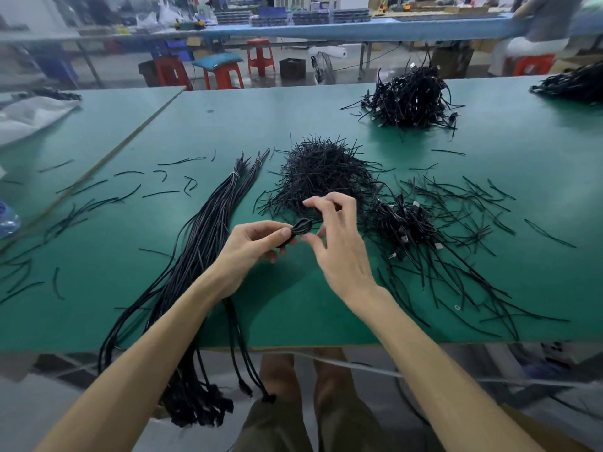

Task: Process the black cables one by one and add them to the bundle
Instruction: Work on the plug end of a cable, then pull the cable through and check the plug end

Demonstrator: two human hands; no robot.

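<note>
At the middle of the worktop (293, 308), the left hand (251, 246) has its grip closed on a small coiled black cable (301, 227), pinched between thumb and fingers just above the green surface. The right hand (339, 243) hovers at 3 o'clock of the coil with fingers loosely curled and its thumb right beside the loops. Whether its grip holds a tie end I cannot tell.

The bundle (208, 230) of long straightened cables lies at 9 o'clock of the hands, banded near its far end, with its near end hanging over the worktop edge. A heap of short ties (323, 171) sits at 12 o'clock, a pile of coiled cables (404, 223) at 3 o'clock, and a further pile (412, 99) at 1 o'clock.

The likely step is freeing this coil so the cable can be straightened. If the left pinch slackens while the right hand works, the coil could spring open and tangle. It might also drop among the loose ties. Dragging the freed cable across the heap could snag more ties, and a careless lay-down could nudge the overhanging bundle off the edge.
</note>
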